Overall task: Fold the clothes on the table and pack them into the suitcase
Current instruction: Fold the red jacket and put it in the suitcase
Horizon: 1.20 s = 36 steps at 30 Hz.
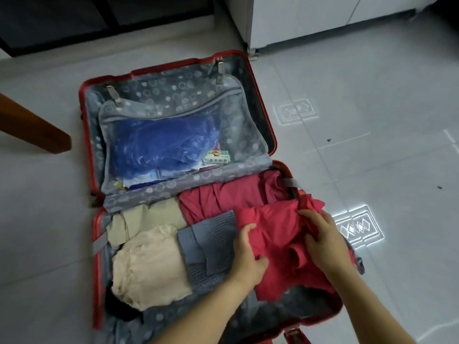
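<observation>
Head cam looks down on the red suitcase [97, 256], open on the floor mid-frame. Its lower half holds a red garment [275, 234] on the right, a cream garment [149, 264] on the left and a grey mesh piece [211, 239] between. The left hand [248, 254] and right hand [323, 242] both grip the red cloth, fingers curled.

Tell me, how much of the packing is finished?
Done: a cream folded garment, a beige cloth and a grey-blue mesh piece already lie in the red hard-shell suitcase. In hand: the left hand and right hand grip a bright red garment, settling it in. Left: the table is out of view, so unknown.
</observation>
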Motion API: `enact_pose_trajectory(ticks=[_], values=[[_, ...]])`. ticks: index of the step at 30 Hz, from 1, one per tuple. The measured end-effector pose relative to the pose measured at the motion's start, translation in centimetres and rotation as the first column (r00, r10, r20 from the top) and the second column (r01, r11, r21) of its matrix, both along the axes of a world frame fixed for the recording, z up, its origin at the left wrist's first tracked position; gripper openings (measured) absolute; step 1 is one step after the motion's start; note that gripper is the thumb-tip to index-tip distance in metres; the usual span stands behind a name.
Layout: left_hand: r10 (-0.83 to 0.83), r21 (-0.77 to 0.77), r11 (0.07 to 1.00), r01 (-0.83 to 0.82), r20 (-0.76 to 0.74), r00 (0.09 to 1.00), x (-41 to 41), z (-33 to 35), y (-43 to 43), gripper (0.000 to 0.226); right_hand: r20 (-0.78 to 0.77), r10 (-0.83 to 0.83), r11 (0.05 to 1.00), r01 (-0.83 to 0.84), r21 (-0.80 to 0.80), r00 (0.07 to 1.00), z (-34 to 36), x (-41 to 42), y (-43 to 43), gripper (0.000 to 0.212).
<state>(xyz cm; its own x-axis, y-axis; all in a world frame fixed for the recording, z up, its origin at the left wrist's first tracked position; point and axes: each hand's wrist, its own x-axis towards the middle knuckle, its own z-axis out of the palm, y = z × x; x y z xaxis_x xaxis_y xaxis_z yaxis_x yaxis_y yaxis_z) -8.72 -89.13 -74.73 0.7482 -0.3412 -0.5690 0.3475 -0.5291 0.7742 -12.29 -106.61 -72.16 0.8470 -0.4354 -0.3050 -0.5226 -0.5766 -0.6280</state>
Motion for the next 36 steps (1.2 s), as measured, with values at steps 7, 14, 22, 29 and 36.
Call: enact_pose_trajectory(ticks=[7, 14, 22, 29, 36], values=[[-0.051, 0.101, 0.993, 0.057, -0.063, 0.997, 1.0, -8.2, 0.1, 0.087, -0.026, 0.078, 0.996, -0.077, 0.05, 0.997, -8.8, 2.0, 0.5, 0.059], [-0.11, 0.269, 0.96, 0.076, 0.116, 0.987, 0.0, -9.1, 2.6, 0.086, -0.113, 0.141, 0.959, -0.107, 0.261, 0.984, -13.0, 2.8, 1.1, 0.056], [-0.483, 0.656, 0.723, 0.218, 0.254, 0.838, 0.4, -6.8, 3.3, 0.086, -0.323, 0.245, 0.857, -0.36, -0.368, 0.914, -9.3, 2.6, 2.1, 0.051], [-0.841, 0.783, 0.48, 0.396, 0.282, 0.462, 0.7, -8.2, 5.3, 0.101, -0.325, 0.648, 0.568, -0.722, -0.396, 0.688, -9.7, -3.7, 2.1, 0.056], [-0.826, 0.78, 0.316, 0.54, -0.054, 0.562, 0.4, -9.8, 3.7, 0.086, -0.554, 0.609, 0.506, -0.816, -0.28, 0.567, -13.7, -2.4, 0.1, 0.057]])
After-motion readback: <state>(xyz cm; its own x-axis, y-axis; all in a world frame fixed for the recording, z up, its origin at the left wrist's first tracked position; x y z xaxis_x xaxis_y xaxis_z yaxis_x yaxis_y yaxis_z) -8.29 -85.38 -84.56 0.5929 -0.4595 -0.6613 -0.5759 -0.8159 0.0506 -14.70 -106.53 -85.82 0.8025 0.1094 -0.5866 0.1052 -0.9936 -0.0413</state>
